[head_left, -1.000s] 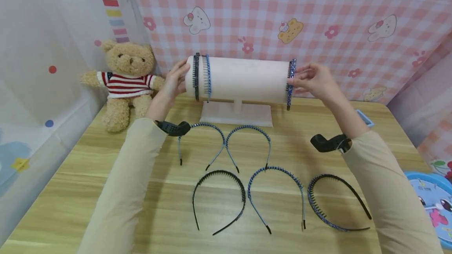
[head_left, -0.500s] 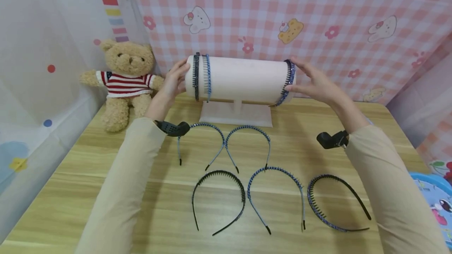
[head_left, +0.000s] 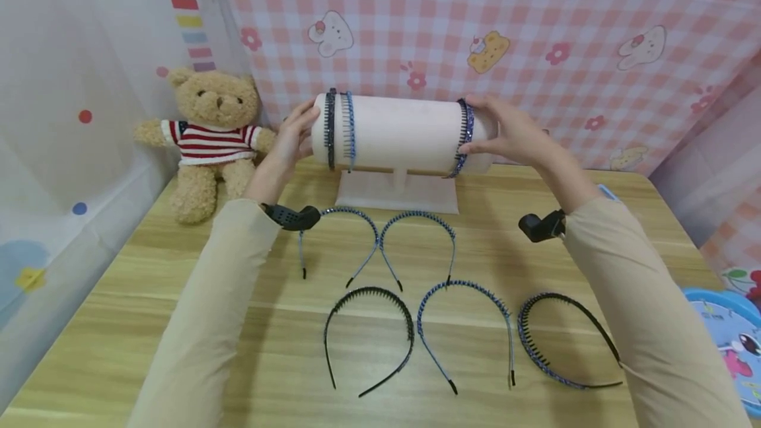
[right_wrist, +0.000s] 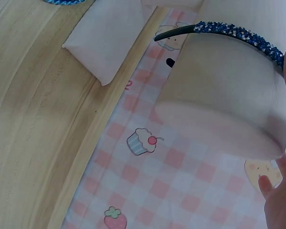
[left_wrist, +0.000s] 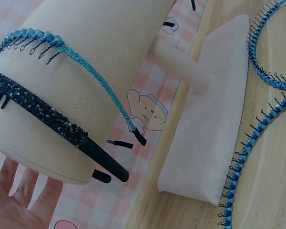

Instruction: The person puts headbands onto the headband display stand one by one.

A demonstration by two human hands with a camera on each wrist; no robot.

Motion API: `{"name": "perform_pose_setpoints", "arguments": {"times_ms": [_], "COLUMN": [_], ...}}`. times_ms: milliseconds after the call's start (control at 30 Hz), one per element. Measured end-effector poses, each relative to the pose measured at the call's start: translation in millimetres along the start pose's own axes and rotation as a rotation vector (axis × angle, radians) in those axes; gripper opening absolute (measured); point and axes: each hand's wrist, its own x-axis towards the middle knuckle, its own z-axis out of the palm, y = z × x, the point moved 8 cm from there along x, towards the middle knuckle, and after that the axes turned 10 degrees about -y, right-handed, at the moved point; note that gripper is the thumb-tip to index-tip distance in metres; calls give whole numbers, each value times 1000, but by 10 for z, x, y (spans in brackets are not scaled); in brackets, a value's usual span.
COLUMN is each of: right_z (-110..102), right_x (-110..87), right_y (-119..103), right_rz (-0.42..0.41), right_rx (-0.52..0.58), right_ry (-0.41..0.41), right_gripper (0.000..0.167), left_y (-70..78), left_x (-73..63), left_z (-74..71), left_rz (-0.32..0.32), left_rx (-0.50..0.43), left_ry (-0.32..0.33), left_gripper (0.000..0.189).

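A white padded cylinder stand (head_left: 404, 134) carries three toothed headbands. A black glittery headband (head_left: 330, 129) and a thin blue braided headband (head_left: 351, 131) circle its left part. My left hand (head_left: 291, 134) rests on the left end; in the left wrist view its fingers (left_wrist: 26, 188) lie fairly straight beside the rim. Near the right end sits a dark blue sequined headband (head_left: 468, 127). My right hand (head_left: 514, 127) holds this one, thumb at the front and index finger on top. In the right wrist view, only part of the right hand (right_wrist: 281, 205) shows at the edge.
Several headbands lie on the wooden table in front, among them a black one (head_left: 370, 290) and a blue one (head_left: 464, 285). The stand's flat base (head_left: 398, 191) rests behind them. A teddy bear (head_left: 217, 144) sits at left, and a blue round object (head_left: 728, 342) stands at right.
My right hand has slid the sequined headband leftward from the cylinder's right end, its thumb and index finger spreading wider over it. The left hand has stayed put.
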Motion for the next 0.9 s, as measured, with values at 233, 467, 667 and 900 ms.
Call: {"name": "perform_pose_setpoints", "arguments": {"times_ms": [233, 467, 667, 900], "right_z": [40, 119, 195, 269], "right_x": [190, 381, 502, 591], "right_y": [-183, -410, -570, -704], "right_rz": [-34, -34, -62, -76], "right_rx": [-152, -263, -262, -257], "right_ry": [21, -26, -53, -70], "right_gripper": [86, 87, 85, 86], "left_y": [-14, -3, 4, 2], "left_x": [22, 7, -5, -12], "left_z": [-6, 1, 36, 78], "left_rz": [-8, -2, -4, -10], "left_rx": [-30, -29, -26, -18], "left_ry": [14, 12, 14, 24], "left_gripper": [54, 53, 53, 52]}}
